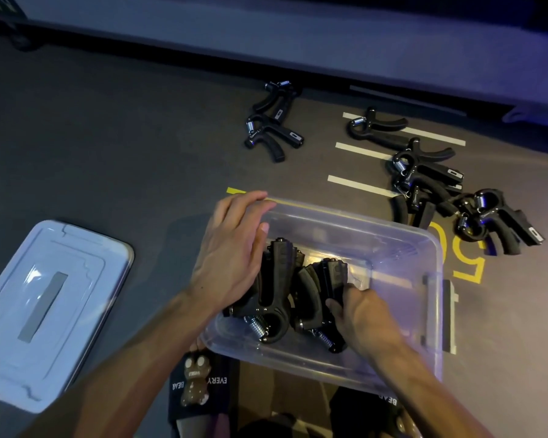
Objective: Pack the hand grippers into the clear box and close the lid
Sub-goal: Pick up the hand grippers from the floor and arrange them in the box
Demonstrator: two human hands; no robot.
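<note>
The clear box (402,257) sits on the dark floor in front of me. Inside its left part stand black hand grippers (277,279) with steel springs, packed side by side. My left hand (231,248) rests with straight fingers against the box's far left rim and the leftmost gripper. My right hand (358,314) reaches into the box and grips the handle of a hand gripper (328,279). The clear lid (48,311) lies flat on the floor to the left. More hand grippers lie loose on the floor: a pair (272,121) at the back and a pile (450,191) at the right.
White stripes (361,184) and yellow markings (469,257) are painted on the floor around the box. A low ledge (298,42) runs along the back. A brown bear charm (195,382) hangs near my knees below the box.
</note>
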